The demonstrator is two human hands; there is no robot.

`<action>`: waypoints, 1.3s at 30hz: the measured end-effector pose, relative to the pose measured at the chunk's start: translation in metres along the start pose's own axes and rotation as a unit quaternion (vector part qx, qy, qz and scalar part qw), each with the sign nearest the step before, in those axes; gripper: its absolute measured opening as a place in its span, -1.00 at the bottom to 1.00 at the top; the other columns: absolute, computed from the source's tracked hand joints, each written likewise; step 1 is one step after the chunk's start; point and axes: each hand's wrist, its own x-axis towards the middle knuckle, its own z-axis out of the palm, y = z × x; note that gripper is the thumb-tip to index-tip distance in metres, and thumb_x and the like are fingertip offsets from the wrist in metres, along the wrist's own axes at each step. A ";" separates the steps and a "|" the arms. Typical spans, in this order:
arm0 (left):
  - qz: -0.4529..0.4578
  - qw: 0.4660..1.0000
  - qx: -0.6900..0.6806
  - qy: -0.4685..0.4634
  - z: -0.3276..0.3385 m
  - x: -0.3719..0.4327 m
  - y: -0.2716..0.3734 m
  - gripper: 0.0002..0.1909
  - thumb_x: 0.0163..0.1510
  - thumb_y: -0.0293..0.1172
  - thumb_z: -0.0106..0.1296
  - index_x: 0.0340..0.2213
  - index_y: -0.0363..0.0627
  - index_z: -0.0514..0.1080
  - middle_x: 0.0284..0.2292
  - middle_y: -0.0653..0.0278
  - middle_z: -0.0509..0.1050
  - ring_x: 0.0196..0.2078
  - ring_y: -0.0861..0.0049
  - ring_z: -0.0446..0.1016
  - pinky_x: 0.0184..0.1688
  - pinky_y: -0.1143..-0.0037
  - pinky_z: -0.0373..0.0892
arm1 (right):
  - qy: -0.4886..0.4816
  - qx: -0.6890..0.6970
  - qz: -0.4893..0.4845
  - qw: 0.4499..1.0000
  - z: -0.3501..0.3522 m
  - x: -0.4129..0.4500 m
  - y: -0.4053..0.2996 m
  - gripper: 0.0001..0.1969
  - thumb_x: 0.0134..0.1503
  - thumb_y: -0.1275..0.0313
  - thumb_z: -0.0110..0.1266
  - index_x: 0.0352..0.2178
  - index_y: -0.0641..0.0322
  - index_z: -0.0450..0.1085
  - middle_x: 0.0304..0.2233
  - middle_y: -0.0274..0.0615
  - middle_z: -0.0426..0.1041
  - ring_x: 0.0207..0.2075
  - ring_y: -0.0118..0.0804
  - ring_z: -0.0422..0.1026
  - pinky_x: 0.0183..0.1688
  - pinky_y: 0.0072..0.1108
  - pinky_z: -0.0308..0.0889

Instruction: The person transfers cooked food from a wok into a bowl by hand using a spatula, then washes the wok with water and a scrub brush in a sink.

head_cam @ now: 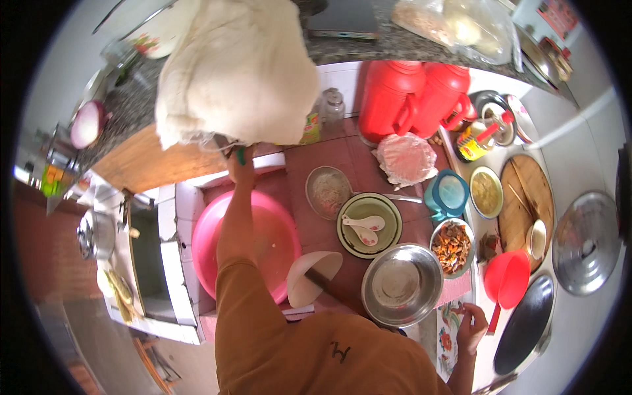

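A large cream cloth [242, 74] hangs at the top of the view. My left hand [240, 165] reaches up to its lower edge, the fingers partly hidden, so what they hold is unclear; something green shows at the hand. Below that arm sits a pink basin [276, 232] with liquid in it. My right hand [472, 328] is at the lower right with bent fingers and nothing visible in it, near a red plastic ladle [508, 281]. Between the hands are a steel basin [434, 286], an enamel bowl [343, 242] with two spoons, and a white bowl [323, 264].
Two red thermos flasks [390, 98] stand under the granite counter [340, 51]. To the right are a teal jug [437, 197], a bowl of chopped food [433, 242], a round wooden board [508, 217], a metal lid [587, 222] and a sauce bottle [474, 143]. A wooden board [143, 163] leans left.
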 end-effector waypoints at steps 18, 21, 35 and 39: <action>-0.018 0.985 -0.032 -0.170 -0.221 -0.200 0.089 -0.57 -0.16 -0.45 0.09 -0.21 -0.34 0.26 -0.27 0.12 0.37 -0.29 0.31 0.38 -0.10 0.49 0.25 | -0.297 0.134 -0.132 0.936 0.051 -0.005 -0.012 -0.80 0.00 0.44 -0.08 -0.29 0.20 0.35 -0.37 -0.08 0.41 -0.35 -0.12 0.39 -0.31 -0.47 0.31; 0.192 0.950 -0.103 -0.222 -0.231 -0.232 0.154 -0.57 -0.18 -0.44 0.10 -0.22 -0.31 0.27 -0.31 0.09 0.37 -0.30 0.25 0.38 -0.12 0.37 0.26 | -0.366 0.309 -0.057 0.876 0.039 -0.014 -0.008 -0.76 0.06 0.33 -0.08 -0.27 0.22 0.35 -0.36 -0.16 0.42 -0.37 -0.30 0.39 -0.30 -0.56 0.29; 0.531 0.696 -0.342 -0.341 -0.088 -0.501 0.505 -0.60 -0.25 -0.53 0.10 -0.25 -0.25 0.37 -0.25 0.11 0.30 -0.23 0.32 0.34 -0.20 0.39 0.29 | -0.041 0.770 0.226 0.596 -0.183 -0.102 0.209 -0.44 -0.07 0.36 0.00 -0.01 0.28 0.07 -0.19 -0.09 0.29 -0.20 -0.25 0.34 -0.17 -0.47 0.33; -0.169 0.586 -0.296 -0.735 -0.029 -0.533 0.492 -0.58 0.05 -0.39 -0.11 -0.06 -0.24 0.11 -0.30 0.21 0.33 -0.30 0.46 0.34 -0.29 0.54 0.29 | 0.166 0.581 0.279 0.746 -0.232 -0.140 0.332 -0.50 -0.10 0.43 -0.01 -0.06 0.23 0.12 -0.27 -0.13 0.32 -0.27 -0.29 0.34 -0.22 -0.50 0.31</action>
